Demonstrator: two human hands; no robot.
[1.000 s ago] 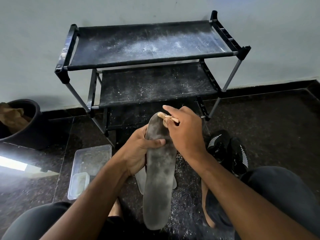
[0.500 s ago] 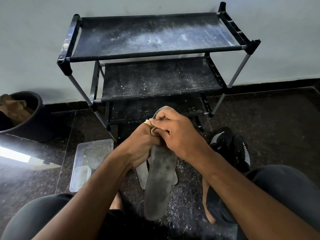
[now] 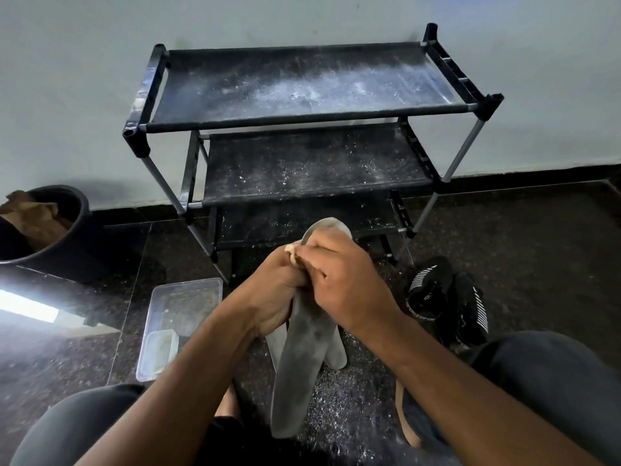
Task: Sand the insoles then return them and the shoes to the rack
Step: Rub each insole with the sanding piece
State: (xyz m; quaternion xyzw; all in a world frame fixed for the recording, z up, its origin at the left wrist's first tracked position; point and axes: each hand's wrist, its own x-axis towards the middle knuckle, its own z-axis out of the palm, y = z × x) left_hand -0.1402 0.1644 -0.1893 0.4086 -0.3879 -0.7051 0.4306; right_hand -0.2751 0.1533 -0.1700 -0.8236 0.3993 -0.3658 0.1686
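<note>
At nine o'clock on the floor stands a dark bucket (image 3: pixel 50 230) with brown paper in it, and nearer, at about eight o'clock, a clear tub (image 3: pixel 178 327). At centre the left hand (image 3: pixel 274 297) is wrapped round the middle of a grey insole (image 3: pixel 299 364), holding it upright with its toe toward the rack (image 3: pixel 302 129) at twelve o'clock. The right hand (image 3: pixel 339 280) pinches a small tan scrap of sandpaper (image 3: pixel 291 253) against the insole's upper left edge; both grips are clenched on what they hold. A second insole (image 3: pixel 336 351) lies on the floor just behind the first, amid pale dust. At three o'clock the black shoes (image 3: pixel 447 297) sit beside the right knee. My guess is that sanding of the first insole is under way, near the toe. Next would come strokes along the edge, the left hand turning the insole to bring up fresh surface.
</note>
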